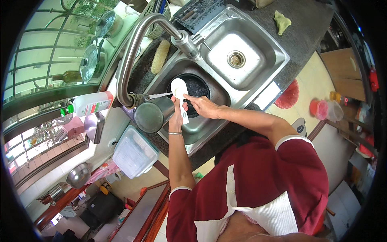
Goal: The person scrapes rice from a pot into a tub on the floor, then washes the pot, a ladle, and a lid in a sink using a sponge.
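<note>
Over the left basin (217, 103) of a steel double sink, my left hand (177, 110) holds a white long-handled spoon or ladle (179, 87) by its handle. My right hand (203, 106) touches the spoon where handle and bowl meet, index finger extended. Water runs from the tall curved faucet (122, 66) towards the spoon's bowl. A dark round pan or bowl (196, 81) lies in the basin beneath. Beside my left hand is a dark green-grey cylindrical container (154, 114); what supports it is hidden.
A loofah (160, 56) lies behind the sink. The right basin (242, 54) adjoins, with a dish rack (196, 15) behind and a green cloth (282, 22) on the counter. A dish soap bottle (92, 103) and a lidded plastic box (134, 152) are at left.
</note>
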Demonstrator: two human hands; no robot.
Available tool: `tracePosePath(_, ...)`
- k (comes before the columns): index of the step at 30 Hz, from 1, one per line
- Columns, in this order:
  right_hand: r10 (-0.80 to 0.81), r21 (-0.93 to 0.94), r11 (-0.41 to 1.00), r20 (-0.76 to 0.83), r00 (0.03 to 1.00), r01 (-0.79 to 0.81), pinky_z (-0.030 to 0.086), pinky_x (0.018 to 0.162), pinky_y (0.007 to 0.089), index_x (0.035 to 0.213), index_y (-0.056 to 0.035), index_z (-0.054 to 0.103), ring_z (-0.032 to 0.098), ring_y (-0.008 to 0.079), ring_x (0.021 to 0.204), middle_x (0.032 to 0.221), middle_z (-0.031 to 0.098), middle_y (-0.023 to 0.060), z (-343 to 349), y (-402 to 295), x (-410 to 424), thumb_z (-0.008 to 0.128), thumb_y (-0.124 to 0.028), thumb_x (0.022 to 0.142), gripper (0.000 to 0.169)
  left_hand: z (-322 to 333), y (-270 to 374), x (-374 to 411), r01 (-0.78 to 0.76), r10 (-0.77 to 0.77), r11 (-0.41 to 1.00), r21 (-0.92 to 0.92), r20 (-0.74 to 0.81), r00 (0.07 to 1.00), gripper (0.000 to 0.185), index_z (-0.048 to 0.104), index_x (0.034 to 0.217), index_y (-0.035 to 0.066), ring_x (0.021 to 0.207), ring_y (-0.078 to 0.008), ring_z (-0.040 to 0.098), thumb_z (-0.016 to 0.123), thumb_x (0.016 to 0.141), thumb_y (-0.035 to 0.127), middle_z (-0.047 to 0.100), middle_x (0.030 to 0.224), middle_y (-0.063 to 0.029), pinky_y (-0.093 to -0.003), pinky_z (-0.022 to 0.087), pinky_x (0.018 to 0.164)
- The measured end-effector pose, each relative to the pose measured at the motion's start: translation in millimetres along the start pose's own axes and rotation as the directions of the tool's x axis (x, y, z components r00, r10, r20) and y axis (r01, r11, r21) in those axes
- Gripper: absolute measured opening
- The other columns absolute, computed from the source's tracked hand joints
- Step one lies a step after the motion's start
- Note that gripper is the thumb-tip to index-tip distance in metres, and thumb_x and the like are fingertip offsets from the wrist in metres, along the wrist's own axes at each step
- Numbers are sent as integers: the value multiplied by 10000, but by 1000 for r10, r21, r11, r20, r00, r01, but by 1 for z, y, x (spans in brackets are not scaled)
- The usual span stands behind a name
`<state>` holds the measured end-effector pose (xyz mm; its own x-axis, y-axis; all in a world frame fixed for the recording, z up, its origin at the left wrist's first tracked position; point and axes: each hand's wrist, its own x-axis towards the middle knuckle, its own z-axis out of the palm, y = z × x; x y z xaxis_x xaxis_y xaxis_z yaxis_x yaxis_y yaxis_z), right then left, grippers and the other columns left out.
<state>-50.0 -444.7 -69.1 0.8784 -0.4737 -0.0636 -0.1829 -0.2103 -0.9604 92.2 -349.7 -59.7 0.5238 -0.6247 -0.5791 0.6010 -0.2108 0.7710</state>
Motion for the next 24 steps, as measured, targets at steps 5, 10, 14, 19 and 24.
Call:
tracePosePath(5,-73,-86,994,-68,995,67,493,716,534,1448,-75,458,635,493,843,953,628,323,-8,13,31,476,-26,950,500,1,-9,2,73,-73,997,-6,47,996,289,546,1271,-8,646,-138,537,402,1029,60,607,977,-90,-278,465,519)
tracePosePath(10,-35,-143,990,-118,992,18,514,708,535,1401,-76,510,624,496,843,935,635,312,-21,15,34,494,-42,956,446,3,-7,-9,-10,13,997,75,-48,999,289,537,1291,-11,630,-128,544,427,1034,62,603,978,-82,-261,456,492)
tracePosePath(14,9,-13,1000,-14,1000,-9,517,736,537,1419,-80,496,641,502,845,943,639,333,-1,-9,7,489,-18,936,486,-9,-10,-2,-39,44,998,50,-103,994,287,540,1290,-6,610,-116,541,419,1042,73,604,933,-57,-254,459,485)
tracePosePath(19,-35,-118,993,-157,987,16,515,757,548,1431,-104,484,634,494,855,963,642,318,-10,12,31,491,-44,961,474,-7,-8,-7,-66,85,981,184,-100,991,298,521,1314,1,600,-118,543,440,1043,94,621,981,-76,-255,456,476)
tracePosePath(24,189,-91,975,-158,969,-205,502,728,429,1449,-103,468,651,408,788,949,646,304,-31,33,22,466,-76,1003,448,-11,0,-15,0,19,988,156,-119,993,313,487,1322,3,655,-139,562,391,1048,119,598,939,-88,-291,516,561)
